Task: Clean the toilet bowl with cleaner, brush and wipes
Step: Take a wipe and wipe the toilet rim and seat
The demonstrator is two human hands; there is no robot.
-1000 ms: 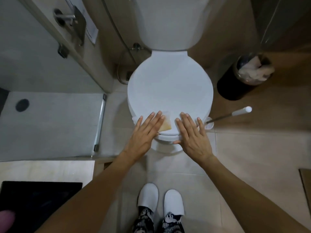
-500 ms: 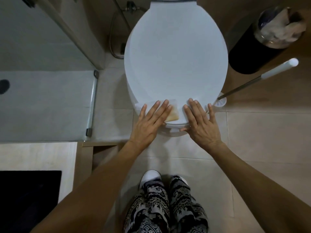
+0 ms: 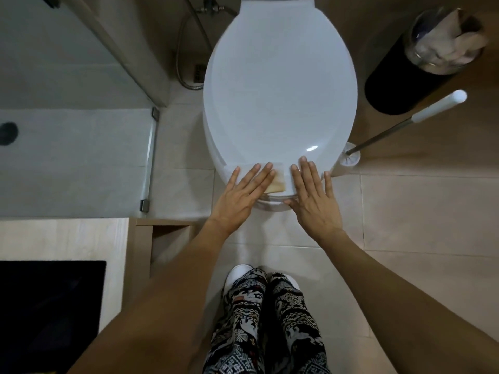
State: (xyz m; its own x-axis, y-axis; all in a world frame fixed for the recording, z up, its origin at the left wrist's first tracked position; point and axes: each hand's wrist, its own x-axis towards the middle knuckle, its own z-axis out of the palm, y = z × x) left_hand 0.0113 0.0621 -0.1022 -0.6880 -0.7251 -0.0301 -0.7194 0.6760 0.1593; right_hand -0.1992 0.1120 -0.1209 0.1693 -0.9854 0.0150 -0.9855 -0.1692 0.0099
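Note:
The white toilet fills the upper middle of the head view, its lid down. A small yellowish-white wipe lies on the lid's front edge. My left hand rests flat with fingers spread, its fingertips on the wipe's left part. My right hand lies flat on the lid's front rim just right of the wipe, its thumb under the edge. The toilet brush stands in its white holder to the right of the bowl, its handle leaning up and right. No cleaner bottle is in view.
A black waste bin with crumpled paper stands at the upper right. A glass shower screen and grey shower floor lie to the left. A hose hangs behind the bowl. A wooden ledge with a black mat is at lower left. My slippered feet stand on beige tiles.
My head has dropped closer, so the toilet looks larger and the tank has left view. Both hands stay flat on the lid's front edge; the right one has come closer to the wipe.

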